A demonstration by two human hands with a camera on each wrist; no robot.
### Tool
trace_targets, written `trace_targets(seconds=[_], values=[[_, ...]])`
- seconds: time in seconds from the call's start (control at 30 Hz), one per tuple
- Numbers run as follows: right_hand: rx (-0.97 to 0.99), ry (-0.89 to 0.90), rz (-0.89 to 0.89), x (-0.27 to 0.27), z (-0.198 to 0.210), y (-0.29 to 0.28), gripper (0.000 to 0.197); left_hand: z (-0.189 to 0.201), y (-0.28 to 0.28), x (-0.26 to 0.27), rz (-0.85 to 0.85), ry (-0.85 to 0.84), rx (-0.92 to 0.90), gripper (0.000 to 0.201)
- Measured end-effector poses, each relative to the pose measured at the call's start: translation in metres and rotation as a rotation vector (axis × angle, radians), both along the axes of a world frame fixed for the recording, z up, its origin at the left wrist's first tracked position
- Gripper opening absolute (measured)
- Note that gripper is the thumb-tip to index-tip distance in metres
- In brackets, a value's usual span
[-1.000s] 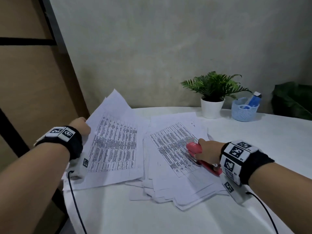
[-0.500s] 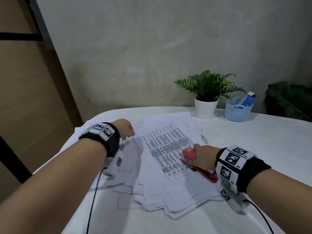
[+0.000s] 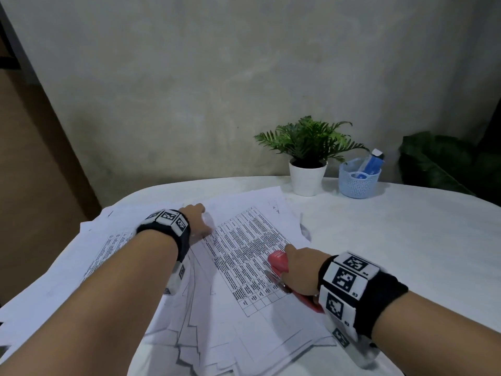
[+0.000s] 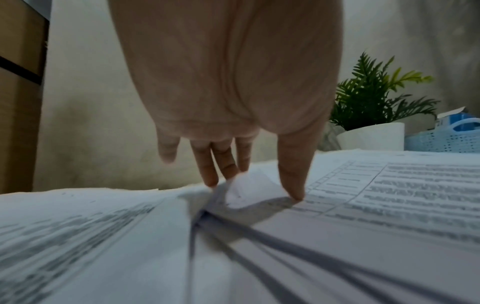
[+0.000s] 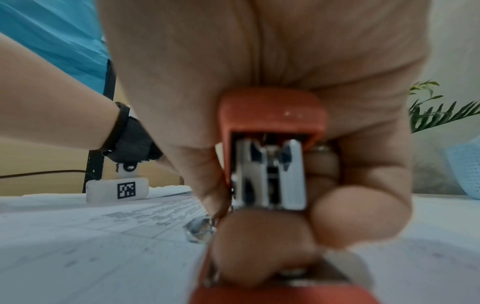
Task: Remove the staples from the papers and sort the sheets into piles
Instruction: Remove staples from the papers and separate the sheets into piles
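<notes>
A spread pile of printed sheets (image 3: 244, 253) lies on the white table (image 3: 393, 240), with more printed sheets (image 3: 108, 253) lying flat to its left. My left hand (image 3: 196, 221) reaches down onto the pile's far left corner. In the left wrist view its straight fingers (image 4: 210, 181) and thumb touch the paper, and a small corner flap (image 4: 246, 189) stands curled up between them. My right hand (image 3: 301, 270) grips a red stapler (image 3: 278, 263) resting on the pile's right side. Seen from the right wrist, the stapler (image 5: 270, 115) has my fingers (image 5: 361, 218) wrapped round it. No staple is visible.
A potted fern (image 3: 307, 172) and a blue basket (image 3: 359, 180) holding a blue-and-white item stand at the back of the table. Dark green leaves (image 3: 439, 164) lie at the back right. The table's left edge runs close beside the left sheets.
My left hand has let go of the sheet it held up at the far left, which now lies flat, and has moved right onto the pile's corner. The right hand has kept its grip and place.
</notes>
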State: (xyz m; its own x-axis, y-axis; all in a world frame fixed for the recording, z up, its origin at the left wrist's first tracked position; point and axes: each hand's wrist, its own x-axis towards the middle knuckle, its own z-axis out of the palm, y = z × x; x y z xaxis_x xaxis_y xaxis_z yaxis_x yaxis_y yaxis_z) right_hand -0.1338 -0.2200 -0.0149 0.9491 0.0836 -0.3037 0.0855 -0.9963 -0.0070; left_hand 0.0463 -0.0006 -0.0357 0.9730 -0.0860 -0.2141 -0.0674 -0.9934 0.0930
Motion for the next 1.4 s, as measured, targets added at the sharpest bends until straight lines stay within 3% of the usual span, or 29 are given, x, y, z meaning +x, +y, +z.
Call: trace_targets(seconds=[0.1,0.2,0.3,0.37,0.47,0.57,0.73,0.87,0.97,1.03,1.17,1.27,1.4], values=[[0.053,-0.013,-0.023,0.001,-0.002,-0.001,0.036,0.007,-0.003,-0.001,0.003,-0.032,0.037,0.049],[0.028,-0.01,-0.027,0.002,-0.002,0.0,0.034,0.011,-0.003,-0.007,0.051,-0.203,0.014,0.038],[0.039,-0.003,-0.038,0.003,-0.002,0.0,0.034,0.025,-0.008,-0.019,0.101,-0.41,-0.185,0.016],[0.077,-0.012,-0.065,0.002,-0.001,0.0,0.033,0.039,-0.011,-0.029,0.078,-0.483,-0.413,0.011],[0.116,0.008,-0.085,0.003,0.0,-0.002,0.033,0.062,-0.014,-0.051,0.022,-0.312,-0.853,0.012],[0.141,0.044,-0.071,-0.001,0.005,-0.004,0.037,0.07,-0.011,-0.071,-0.026,-0.217,-0.884,0.008],[0.283,-0.012,-0.079,-0.012,0.024,-0.011,0.036,0.077,0.008,-0.086,0.02,-0.262,-0.9,0.014],[0.353,-0.101,-0.084,-0.02,0.06,-0.022,0.036,0.091,0.025,-0.096,0.121,-0.184,-1.136,0.023],[0.306,-0.166,-0.09,-0.027,0.079,-0.027,0.042,0.079,0.023,-0.116,0.144,-0.108,-1.054,0.023],[0.253,-0.179,-0.096,-0.03,0.081,-0.027,0.044,0.057,0.016,-0.132,0.089,-0.081,-0.844,0.023],[0.218,-0.035,-0.122,-0.03,0.057,-0.019,0.042,0.021,0.0,-0.163,0.015,0.007,-0.508,0.028],[0.107,0.026,-0.076,-0.033,0.04,-0.009,0.044,0.012,-0.005,-0.167,-0.002,0.037,-0.41,0.03],[0.001,0.064,-0.037,-0.034,0.031,0.0,0.044,0.018,-0.006,-0.158,0.091,-0.016,-0.431,0.033]])
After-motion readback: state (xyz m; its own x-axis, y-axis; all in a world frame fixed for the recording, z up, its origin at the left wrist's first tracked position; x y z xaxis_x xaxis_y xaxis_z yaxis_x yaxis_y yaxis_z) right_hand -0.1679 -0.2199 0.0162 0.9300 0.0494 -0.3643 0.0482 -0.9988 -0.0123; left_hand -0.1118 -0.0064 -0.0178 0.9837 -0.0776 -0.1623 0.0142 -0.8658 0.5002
